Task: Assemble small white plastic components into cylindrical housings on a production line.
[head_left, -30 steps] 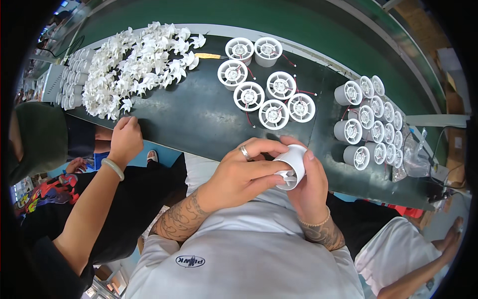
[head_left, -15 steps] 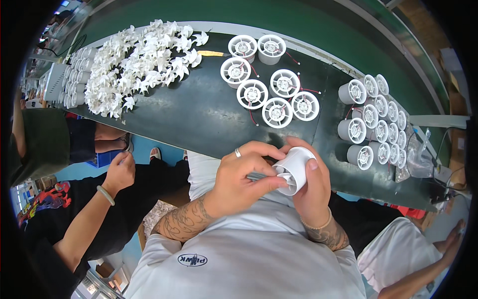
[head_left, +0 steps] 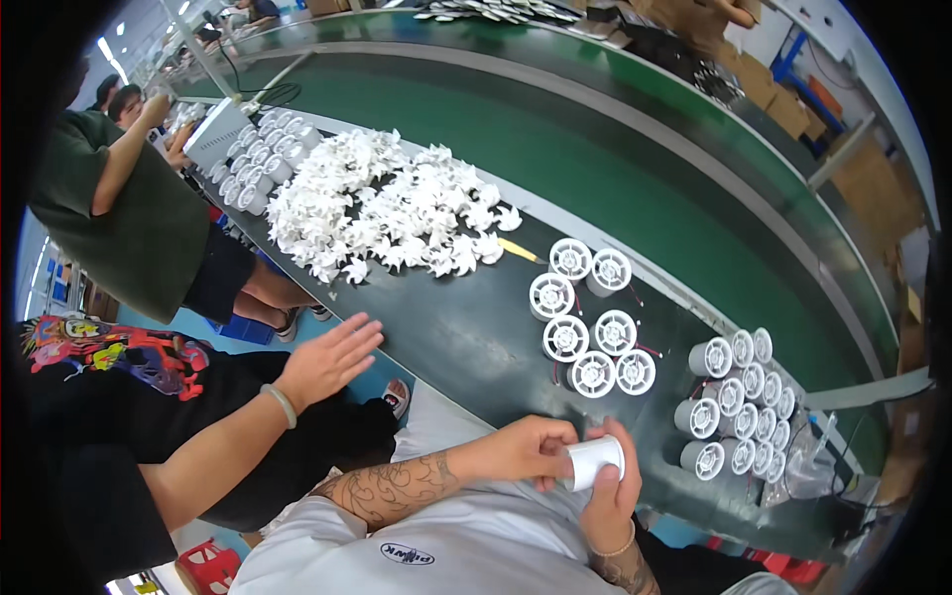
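Both of my hands close around a white cylindrical fan housing (head_left: 593, 460) held just above my lap. My right hand (head_left: 607, 496) wraps it from below and behind. My left hand (head_left: 528, 449) pinches its near end with the fingertips. In front of them, on the dark green bench (head_left: 466, 332), lies a cluster of several round white fan housings (head_left: 587, 319) with thin wires, open faces up.
A heap of white impellers (head_left: 392, 211) covers the bench to the left. Rows of white cylinders (head_left: 739, 402) lie at the right, more at the far left (head_left: 253, 164). A neighbour's hand (head_left: 327, 359) with a bracelet hovers at the bench edge. A green conveyor belt (head_left: 635, 119) runs behind.
The view has swung so the bench sits higher and further left. The neighbour's hand rose to the bench edge with fingers spread. My hands kept hold of the housing and turned it.
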Demonstrator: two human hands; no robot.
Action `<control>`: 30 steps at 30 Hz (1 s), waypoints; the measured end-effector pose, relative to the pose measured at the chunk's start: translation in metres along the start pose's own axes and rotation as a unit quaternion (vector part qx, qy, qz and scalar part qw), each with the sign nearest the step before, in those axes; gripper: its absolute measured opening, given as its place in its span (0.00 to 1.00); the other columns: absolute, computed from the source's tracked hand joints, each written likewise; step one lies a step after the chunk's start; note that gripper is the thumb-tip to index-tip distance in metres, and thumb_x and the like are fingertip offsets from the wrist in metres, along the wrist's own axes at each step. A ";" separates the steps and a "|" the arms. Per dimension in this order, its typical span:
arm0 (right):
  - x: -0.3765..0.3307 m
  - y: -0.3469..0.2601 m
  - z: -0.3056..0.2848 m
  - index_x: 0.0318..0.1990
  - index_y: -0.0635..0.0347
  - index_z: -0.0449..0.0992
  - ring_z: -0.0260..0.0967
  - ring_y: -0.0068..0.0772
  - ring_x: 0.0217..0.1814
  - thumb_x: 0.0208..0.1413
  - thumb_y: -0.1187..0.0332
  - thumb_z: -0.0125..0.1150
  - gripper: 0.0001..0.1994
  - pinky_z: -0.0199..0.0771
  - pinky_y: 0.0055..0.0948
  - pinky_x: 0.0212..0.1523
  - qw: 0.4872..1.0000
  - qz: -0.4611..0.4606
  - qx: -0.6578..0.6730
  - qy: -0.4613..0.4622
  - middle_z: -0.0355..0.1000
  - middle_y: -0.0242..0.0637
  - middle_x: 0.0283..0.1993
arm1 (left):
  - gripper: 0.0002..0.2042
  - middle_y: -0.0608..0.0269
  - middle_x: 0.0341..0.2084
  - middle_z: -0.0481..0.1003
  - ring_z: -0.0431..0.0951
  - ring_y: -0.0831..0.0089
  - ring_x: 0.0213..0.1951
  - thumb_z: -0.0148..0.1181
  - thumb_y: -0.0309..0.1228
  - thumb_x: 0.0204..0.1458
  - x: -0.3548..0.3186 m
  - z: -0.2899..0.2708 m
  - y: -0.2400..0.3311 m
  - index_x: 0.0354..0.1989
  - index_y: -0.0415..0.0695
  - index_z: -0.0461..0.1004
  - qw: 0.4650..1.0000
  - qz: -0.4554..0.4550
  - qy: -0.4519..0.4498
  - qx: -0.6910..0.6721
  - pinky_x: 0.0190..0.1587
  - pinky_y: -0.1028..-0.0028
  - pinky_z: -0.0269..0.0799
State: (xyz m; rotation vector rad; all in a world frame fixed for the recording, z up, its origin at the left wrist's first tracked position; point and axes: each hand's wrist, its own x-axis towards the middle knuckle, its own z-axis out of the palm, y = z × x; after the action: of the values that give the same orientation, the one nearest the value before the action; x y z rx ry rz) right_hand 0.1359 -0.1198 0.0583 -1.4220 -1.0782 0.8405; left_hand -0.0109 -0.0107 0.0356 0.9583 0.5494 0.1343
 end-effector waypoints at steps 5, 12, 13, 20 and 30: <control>0.007 -0.002 0.002 0.60 0.74 0.63 0.69 0.33 0.48 0.67 0.48 0.43 0.31 0.69 0.32 0.50 0.999 0.013 0.046 -0.012 0.69 0.44 0.50 | 0.15 0.61 0.33 0.78 0.79 0.79 0.33 0.63 0.23 0.54 -0.003 -0.009 0.001 0.50 0.37 0.70 0.990 0.110 -0.031 0.079 0.34 0.79 0.77; 0.004 0.005 0.006 0.57 0.73 0.65 0.70 0.36 0.48 0.66 0.50 0.44 0.29 0.70 0.34 0.49 0.999 0.007 0.050 0.017 0.69 0.47 0.49 | 0.20 0.61 0.40 0.77 0.79 0.78 0.39 0.64 0.25 0.54 0.001 -0.006 -0.003 0.54 0.37 0.67 0.990 0.061 -0.054 -0.111 0.39 0.77 0.77; 0.003 0.008 0.007 0.57 0.73 0.65 0.69 0.36 0.48 0.66 0.49 0.43 0.29 0.70 0.35 0.49 0.999 -0.003 0.047 0.024 0.69 0.47 0.49 | 0.20 0.61 0.41 0.76 0.78 0.77 0.40 0.63 0.25 0.54 0.001 -0.004 -0.003 0.54 0.37 0.67 0.990 0.056 -0.064 -0.115 0.40 0.76 0.78; 0.003 0.013 0.005 0.55 0.72 0.67 0.69 0.37 0.48 0.65 0.49 0.42 0.29 0.70 0.35 0.48 0.999 -0.006 0.040 0.026 0.70 0.48 0.48 | 0.22 0.56 0.40 0.78 0.79 0.73 0.40 0.66 0.27 0.49 -0.005 0.001 0.009 0.52 0.37 0.69 0.966 0.188 0.004 0.179 0.40 0.74 0.78; 0.002 0.010 0.001 0.57 0.71 0.66 0.70 0.35 0.49 0.65 0.55 0.43 0.25 0.70 0.32 0.51 0.982 0.100 0.158 0.014 0.71 0.45 0.49 | 0.17 0.54 0.27 0.78 0.82 0.59 0.28 0.66 0.33 0.49 -0.006 -0.003 0.006 0.45 0.39 0.73 0.931 0.208 0.012 0.300 0.34 0.69 0.77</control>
State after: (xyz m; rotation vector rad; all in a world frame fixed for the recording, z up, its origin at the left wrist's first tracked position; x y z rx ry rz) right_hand 0.1371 -0.1170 0.0482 -1.2790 -0.7487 1.0812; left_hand -0.0168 -0.0073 0.0410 1.6694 0.4054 0.3722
